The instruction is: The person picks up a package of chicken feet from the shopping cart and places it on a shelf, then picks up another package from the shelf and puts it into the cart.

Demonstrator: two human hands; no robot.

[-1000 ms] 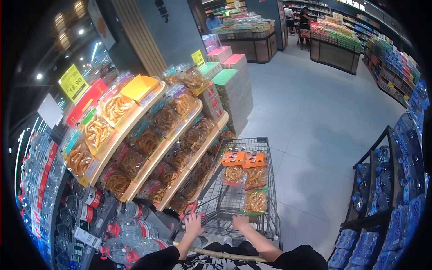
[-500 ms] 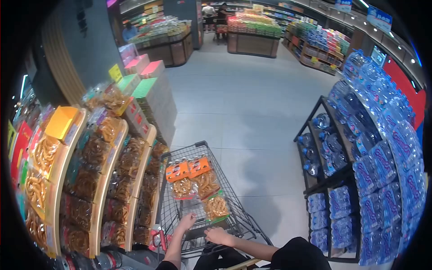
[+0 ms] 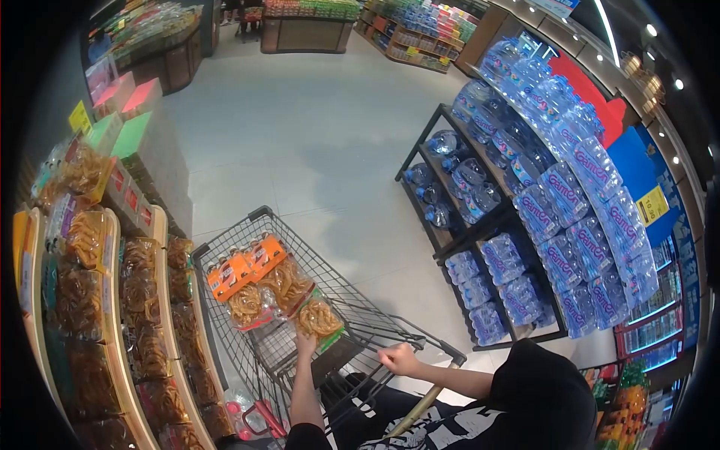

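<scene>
My left hand (image 3: 306, 345) reaches down into a wire shopping cart (image 3: 225, 352), its fingers closed at the near edge of a clear bag of twisted brown snacks (image 3: 319, 318) with a green border. Farther forward in the basket lie two more snack bags, a left one (image 3: 246, 306) and a right one (image 3: 288, 283). Orange packs (image 3: 246, 267) rest at their far end. Curled into a loose fist, my right hand (image 3: 399, 359) is over the near right part of the cart; I see nothing in it.
Shelves of bagged snacks (image 3: 142, 322) run close along the left side of the cart. To the right stands a black rack (image 3: 442, 244) with bottled water packs (image 3: 559, 191). Grey floor (image 3: 262, 124) stretches ahead towards display counters (image 3: 306, 35).
The view has swung right, bringing more of the water display in. My left hand has moved forward to the green-edged bag. My right hand has lifted off the near cart frame and curled up.
</scene>
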